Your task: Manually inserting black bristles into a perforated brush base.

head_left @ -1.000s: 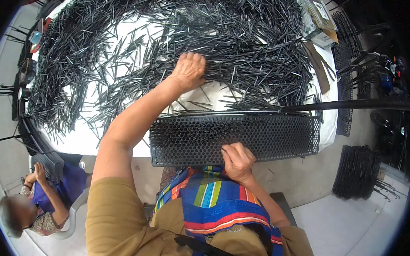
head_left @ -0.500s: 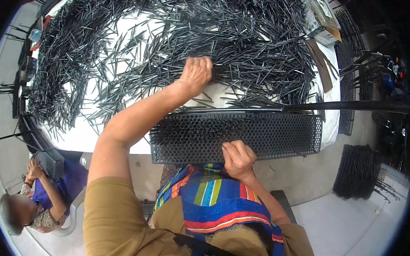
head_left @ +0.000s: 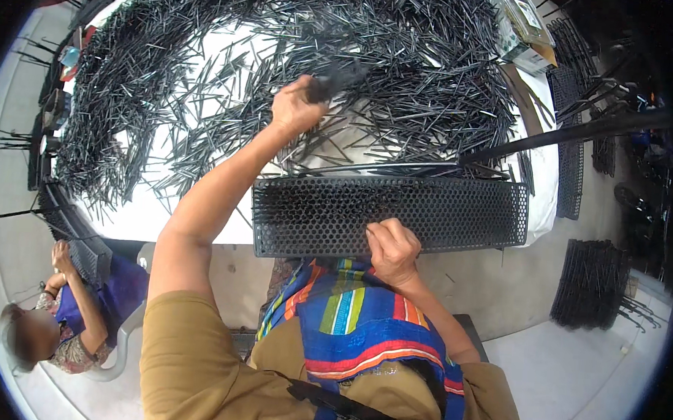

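My left hand (head_left: 296,107) reaches over the pile on the table, its fingers closed round a dark bunch of thin black strips (head_left: 339,81), blurred by motion. Loose black strips (head_left: 433,101) of the same kind lie heaped in front of it. Close to my body, a long black perforated panel (head_left: 458,216) stretches along the table's near edge, with dark tufts over its left half. My right hand (head_left: 394,249) rests against the panel's near side with fingers curled and pinched together; whatever lies between the fingertips is hidden.
A black bar (head_left: 569,137) slants in from the right above the panel's far edge. A box (head_left: 524,37) stands at the table's far right corner. Dark bristly bundles (head_left: 589,284) sit low on the right. At the lower left another person (head_left: 80,311) works beside the table.
My left hand has shifted slightly left, and a dark bunch now shows at its fingers. The panel's near edge has risen a little in the picture. My right hand stays nearly in place.
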`<state>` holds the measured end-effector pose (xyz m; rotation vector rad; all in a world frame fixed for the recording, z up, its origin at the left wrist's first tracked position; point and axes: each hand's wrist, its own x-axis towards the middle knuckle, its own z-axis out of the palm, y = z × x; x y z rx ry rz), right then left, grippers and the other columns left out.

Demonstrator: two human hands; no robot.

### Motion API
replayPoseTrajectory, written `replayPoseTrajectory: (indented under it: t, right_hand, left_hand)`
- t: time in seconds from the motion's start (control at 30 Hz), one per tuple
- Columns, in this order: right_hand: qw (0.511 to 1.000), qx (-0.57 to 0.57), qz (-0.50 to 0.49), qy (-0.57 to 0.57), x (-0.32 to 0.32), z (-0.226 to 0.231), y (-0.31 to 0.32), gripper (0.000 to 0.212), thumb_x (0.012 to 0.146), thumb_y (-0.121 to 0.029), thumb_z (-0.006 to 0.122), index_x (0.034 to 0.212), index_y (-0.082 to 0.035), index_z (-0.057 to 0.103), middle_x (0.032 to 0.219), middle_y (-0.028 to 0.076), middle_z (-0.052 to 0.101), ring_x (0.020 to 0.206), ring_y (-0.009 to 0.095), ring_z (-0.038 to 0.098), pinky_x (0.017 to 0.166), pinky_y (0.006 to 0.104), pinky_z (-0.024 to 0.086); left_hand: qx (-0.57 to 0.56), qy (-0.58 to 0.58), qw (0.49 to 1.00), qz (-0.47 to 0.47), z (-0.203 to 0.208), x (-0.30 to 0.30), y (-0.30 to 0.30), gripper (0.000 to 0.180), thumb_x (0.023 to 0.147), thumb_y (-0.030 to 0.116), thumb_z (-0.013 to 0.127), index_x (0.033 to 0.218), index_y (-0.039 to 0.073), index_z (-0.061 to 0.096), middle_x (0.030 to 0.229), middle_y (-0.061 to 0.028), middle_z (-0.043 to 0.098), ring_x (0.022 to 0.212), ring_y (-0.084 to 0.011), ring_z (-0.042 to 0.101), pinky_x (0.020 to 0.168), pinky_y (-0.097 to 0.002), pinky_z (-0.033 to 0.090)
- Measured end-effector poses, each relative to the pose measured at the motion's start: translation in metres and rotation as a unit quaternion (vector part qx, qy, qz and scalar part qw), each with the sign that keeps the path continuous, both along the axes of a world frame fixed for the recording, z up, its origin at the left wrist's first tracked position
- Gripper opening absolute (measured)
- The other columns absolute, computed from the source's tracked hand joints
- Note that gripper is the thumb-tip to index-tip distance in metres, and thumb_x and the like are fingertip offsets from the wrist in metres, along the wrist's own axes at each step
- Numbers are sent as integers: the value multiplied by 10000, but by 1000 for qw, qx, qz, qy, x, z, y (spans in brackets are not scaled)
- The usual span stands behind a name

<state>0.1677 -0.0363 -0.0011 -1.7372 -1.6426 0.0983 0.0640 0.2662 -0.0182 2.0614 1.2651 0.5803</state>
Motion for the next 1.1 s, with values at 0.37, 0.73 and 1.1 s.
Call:
replayPoseTrajectory:
  t: [0.37,0.73,1.1]
  right_hand:
    - [998,34,21,47,-21,90,83,369,704,-58,731,1052,-15,619,971,122,629,799,271,630,697,360,491]
    - [974,-24,13,-225,-70,48,209,243,789,-46,532,1031,-38,528,889,114,609,835,278,625,852,444,384]
    - [824,-471,166,-267,-75,28,235,274,821,-143,569,1040,-51,705,1131,152,665,1068,327,629,852,448,499]
  left_hand:
    - [-369,-540,734,181,29,-25,6,139,726,11,709,831,-55,646,798,-131,677,703,-226,655,678,-349,552]
    - [-481,-673,537,163,33,-47,-4,176,756,118,755,808,11,625,816,-145,667,765,-269,633,730,-390,513]
    - [-336,-530,720,295,30,-155,63,80,804,-14,628,855,-56,585,765,-170,642,635,-258,634,572,-380,548]
